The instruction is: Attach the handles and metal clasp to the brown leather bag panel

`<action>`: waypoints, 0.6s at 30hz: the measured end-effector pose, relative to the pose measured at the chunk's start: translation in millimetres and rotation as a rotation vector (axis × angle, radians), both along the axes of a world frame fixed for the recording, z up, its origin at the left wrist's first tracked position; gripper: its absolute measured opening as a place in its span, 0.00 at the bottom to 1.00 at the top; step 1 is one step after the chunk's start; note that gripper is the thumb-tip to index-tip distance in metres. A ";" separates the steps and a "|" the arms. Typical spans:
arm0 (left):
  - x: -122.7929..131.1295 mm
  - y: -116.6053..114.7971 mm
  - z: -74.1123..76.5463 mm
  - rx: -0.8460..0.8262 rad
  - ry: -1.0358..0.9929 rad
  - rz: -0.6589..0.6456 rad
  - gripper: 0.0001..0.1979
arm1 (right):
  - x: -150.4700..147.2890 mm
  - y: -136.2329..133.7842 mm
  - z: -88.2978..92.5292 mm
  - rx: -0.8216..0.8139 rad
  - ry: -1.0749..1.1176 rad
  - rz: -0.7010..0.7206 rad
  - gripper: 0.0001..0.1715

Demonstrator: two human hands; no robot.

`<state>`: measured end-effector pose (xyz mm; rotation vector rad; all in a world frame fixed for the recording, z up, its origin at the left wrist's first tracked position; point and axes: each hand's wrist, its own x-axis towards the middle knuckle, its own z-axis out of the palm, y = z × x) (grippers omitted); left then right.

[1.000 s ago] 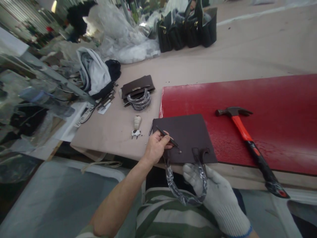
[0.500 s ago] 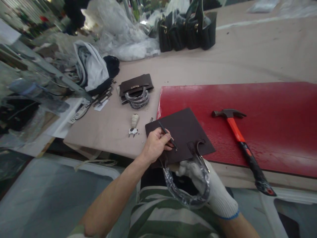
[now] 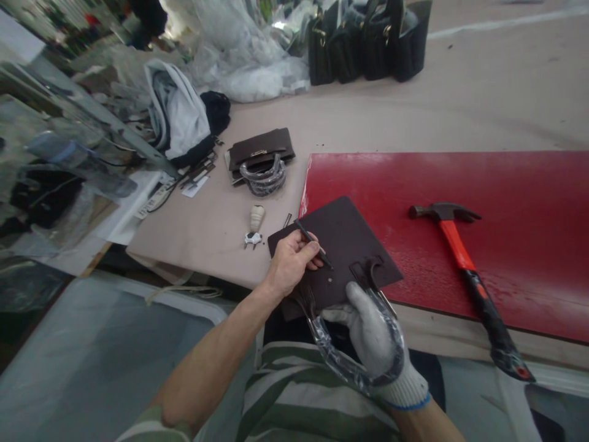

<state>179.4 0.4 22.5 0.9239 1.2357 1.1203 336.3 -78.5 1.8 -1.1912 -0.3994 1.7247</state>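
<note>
A dark brown leather panel with a plastic-wrapped handle lies half on the red mat at the table's near edge. My bare left hand rests on the panel's left part and pinches a thin dark tool, its tip down on the leather. My right hand, in a white knit glove, is closed around the handle's loop where it hangs over the edge, the thumb up by the handle's tab.
A hammer with a red and black grip lies on the mat to the right. A second brown panel with wrapped handles, a small awl, black handbags, cloth and plastic sheeting lie farther back on the beige table.
The panel has turned and slid slightly on the mat. My gloved right hand has moved up through the handle loop toward the panel. My left hand keeps the tool on the leather.
</note>
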 end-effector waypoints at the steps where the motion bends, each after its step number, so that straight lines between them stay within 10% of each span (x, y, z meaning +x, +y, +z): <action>1: -0.4 0.3 -1.9 -0.006 -0.001 -0.005 0.19 | 0.4 -0.8 0.3 -0.019 0.002 0.010 0.27; 11: -3.5 -0.1 14.3 0.014 0.056 -0.064 0.14 | -18.5 -6.4 5.5 -0.028 0.257 -0.061 0.13; 18: -7.6 -1.4 17.9 -0.052 -0.019 -0.116 0.18 | -22.6 -1.3 12.7 0.060 0.395 -0.007 0.23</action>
